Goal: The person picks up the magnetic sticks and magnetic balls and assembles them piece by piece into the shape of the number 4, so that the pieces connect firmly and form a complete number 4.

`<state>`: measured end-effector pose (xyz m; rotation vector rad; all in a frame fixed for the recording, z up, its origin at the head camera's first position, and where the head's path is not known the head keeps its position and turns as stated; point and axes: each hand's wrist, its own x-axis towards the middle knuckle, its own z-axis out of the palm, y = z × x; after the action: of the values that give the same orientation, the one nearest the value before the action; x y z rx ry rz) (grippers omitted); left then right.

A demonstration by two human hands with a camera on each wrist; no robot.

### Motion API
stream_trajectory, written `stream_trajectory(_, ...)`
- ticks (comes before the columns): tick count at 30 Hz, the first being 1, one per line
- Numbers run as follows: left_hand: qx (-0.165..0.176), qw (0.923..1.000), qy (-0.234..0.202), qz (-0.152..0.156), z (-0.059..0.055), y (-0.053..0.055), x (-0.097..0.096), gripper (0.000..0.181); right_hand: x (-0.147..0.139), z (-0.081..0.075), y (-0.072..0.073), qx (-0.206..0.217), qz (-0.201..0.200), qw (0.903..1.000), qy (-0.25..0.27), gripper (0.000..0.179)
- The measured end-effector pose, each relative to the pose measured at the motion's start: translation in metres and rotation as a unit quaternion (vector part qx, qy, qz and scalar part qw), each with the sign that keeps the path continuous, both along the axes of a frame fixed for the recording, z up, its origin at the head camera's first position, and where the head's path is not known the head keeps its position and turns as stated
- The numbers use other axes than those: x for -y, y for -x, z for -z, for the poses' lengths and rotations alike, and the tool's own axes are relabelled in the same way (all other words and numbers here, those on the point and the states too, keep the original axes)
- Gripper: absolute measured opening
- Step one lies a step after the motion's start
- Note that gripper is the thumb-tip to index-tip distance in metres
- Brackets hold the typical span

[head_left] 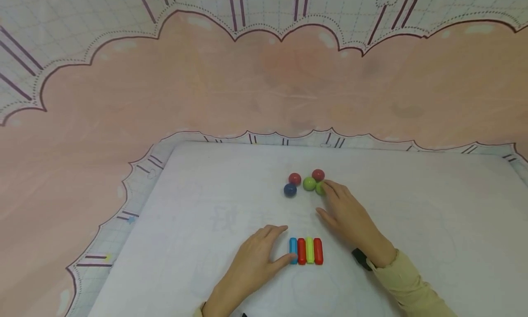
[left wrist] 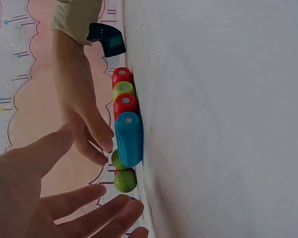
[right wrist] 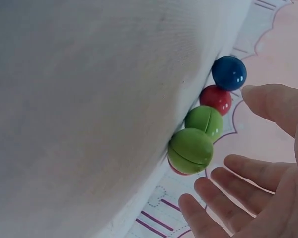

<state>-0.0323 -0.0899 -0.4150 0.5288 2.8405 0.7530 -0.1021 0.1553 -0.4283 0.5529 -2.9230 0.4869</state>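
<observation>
Left hand (head_left: 252, 258) spread, holding nothing; blue bar (head_left: 293, 247) by its thumb, alongside red bar (head_left: 302, 251), probably for alignment. Right hand (head_left: 350, 219) fingers apart too, likely for clearance around green ball (head_left: 319, 189) near its fingertips.

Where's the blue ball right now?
In the head view, the blue ball is on the white tabletop, left of the two green balls and just on the near side of the leftmost red ball.

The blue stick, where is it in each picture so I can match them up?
Head: blue stick low down, slightly right of centre.
Left wrist: blue stick just left of centre.
Right wrist: not in it.
Shared landmark: green balls, in all three.
</observation>
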Motion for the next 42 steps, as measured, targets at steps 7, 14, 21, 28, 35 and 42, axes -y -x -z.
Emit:
stream_trajectory(7,-0.003,0.9998,-0.016,0.014,0.005,0.002,0.000,0.063,0.003,-0.001,0.003,0.003,0.002,1.0000,-0.002,0.068)
stream_trajectory(14,-0.001,0.9996,-0.006,0.027,0.007,0.003,-0.001,0.057,0.005,-0.001,0.006,0.006,0.002,1.0000,-0.007,0.065)
stream_trajectory(21,-0.006,0.9991,0.013,0.041,0.005,0.004,-0.002,0.055,0.005,-0.001,0.009,0.001,-0.009,0.9999,-0.011,0.061)
stream_trajectory(28,-0.010,0.9987,0.012,0.048,0.006,0.005,-0.005,0.051,0.004,0.000,0.013,-0.005,-0.013,0.9998,-0.011,0.060)
stream_trajectory(35,-0.013,0.9985,0.017,0.051,0.008,0.007,-0.007,0.048,0.003,0.000,0.015,-0.006,-0.012,0.9998,-0.015,0.058)
stream_trajectory(42,-0.013,0.9985,0.019,0.049,0.009,0.008,-0.009,0.047,0.003,-0.001,0.016,0.004,-0.007,0.9999,-0.015,0.058)
